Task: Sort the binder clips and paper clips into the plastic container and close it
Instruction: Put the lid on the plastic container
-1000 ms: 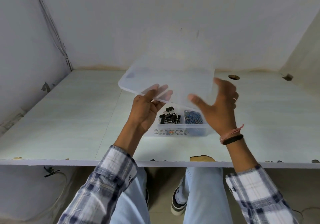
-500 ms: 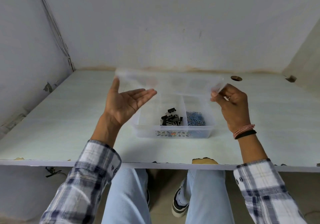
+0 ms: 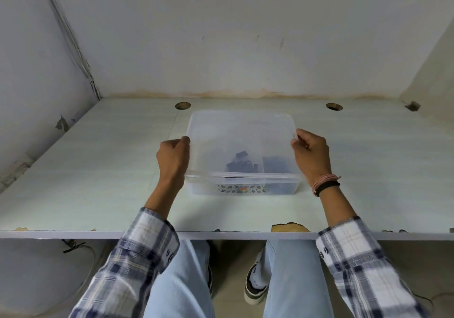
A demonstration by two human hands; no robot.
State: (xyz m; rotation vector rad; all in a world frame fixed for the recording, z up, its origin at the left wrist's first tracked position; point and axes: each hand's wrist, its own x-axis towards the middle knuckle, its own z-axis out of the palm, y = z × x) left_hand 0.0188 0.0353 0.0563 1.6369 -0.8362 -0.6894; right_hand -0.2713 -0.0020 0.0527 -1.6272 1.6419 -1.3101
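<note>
A clear plastic container stands on the pale table, with a patterned label on its front wall. A translucent lid lies over it, its near edge level with the container's front rim. Through the lid I see black binder clips in the middle compartment and a darker mass of paper clips in the right one. My left hand grips the lid's left edge. My right hand grips its right edge. Whether the lid is pressed fully down I cannot tell.
The table has two round cable holes, one at the back left and one at the back right. Walls close the back and both sides. The front edge is chipped, and my legs and shoes are below it.
The lid was held tilted in the air above the container. It has come down flat over the container, and both hands have shifted to grip its side edges.
</note>
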